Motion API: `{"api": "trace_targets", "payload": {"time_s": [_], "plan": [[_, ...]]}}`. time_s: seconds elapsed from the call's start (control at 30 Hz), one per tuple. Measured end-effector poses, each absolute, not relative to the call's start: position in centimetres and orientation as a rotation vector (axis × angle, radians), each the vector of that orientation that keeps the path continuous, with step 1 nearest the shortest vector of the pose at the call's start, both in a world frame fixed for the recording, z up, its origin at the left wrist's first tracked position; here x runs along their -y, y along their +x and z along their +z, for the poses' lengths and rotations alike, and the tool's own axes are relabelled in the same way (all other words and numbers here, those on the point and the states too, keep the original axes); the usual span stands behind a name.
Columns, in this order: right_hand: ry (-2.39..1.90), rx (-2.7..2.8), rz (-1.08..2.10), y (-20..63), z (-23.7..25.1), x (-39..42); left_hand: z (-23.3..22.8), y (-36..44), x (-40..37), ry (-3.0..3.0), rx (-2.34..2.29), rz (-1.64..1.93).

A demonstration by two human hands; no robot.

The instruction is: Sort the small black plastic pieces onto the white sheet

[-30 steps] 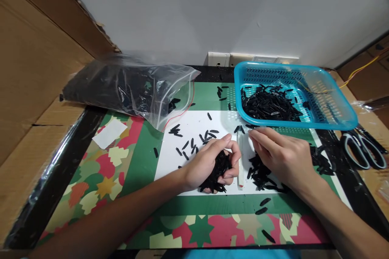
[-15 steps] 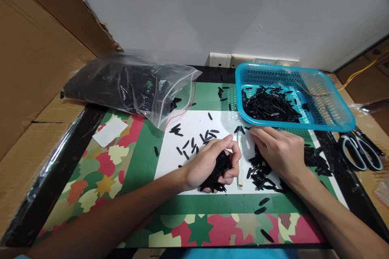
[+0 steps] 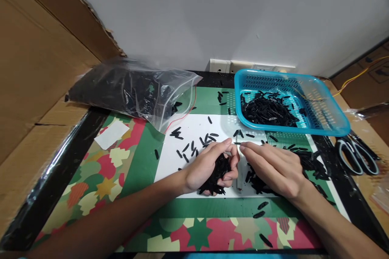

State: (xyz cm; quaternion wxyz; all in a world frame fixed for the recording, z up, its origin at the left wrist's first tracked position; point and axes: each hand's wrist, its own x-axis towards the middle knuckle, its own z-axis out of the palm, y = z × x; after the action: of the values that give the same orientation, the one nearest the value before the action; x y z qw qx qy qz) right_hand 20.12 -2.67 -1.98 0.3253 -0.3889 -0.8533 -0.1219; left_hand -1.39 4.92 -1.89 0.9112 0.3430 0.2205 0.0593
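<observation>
Sorting black pieces at the surface's near edge.
My left hand point(image 3: 209, 166) cups a heap of black pieces point(image 3: 219, 170), fingers curled; my right hand point(image 3: 273, 168), fingers nearly flat, holds nothing I can see. I'd pick singly, keeping the cup closed.

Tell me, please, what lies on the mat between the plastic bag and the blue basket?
In the head view, only a few loose black pieces lie on the green mat between the bag and the basket.
</observation>
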Motion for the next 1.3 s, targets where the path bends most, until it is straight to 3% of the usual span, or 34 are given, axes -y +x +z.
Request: {"api": "trace_targets", "payload": {"time_s": [0.27,0.4,0.57,0.7,0.93,1.3], "plan": [[-1.539,1.691,-0.712,23.0,-0.9,1.5,-2.0,-1.5,-4.9,0.708,-0.447,0.133],[-1.417,1.87,-0.489,21.0,-1.5,1.8,-2.1,-1.4,-4.9,0.697,-0.45,0.132],[-1.127,2.038,0.038,18.1,-2.1,2.7,-2.3,-1.1,-4.5,0.716,-0.5,0.152],[-1.162,2.014,0.243,17.6,-1.3,2.6,-2.4,-0.9,-4.1,0.776,-0.484,0.214],[-1.138,2.026,0.339,17.7,-0.9,2.7,-2.0,-0.8,-4.0,0.803,-0.453,0.229],[-1.186,1.806,0.227,18.6,-1.2,2.6,-2.5,-1.3,-4.6,0.781,-0.401,0.208]]}}
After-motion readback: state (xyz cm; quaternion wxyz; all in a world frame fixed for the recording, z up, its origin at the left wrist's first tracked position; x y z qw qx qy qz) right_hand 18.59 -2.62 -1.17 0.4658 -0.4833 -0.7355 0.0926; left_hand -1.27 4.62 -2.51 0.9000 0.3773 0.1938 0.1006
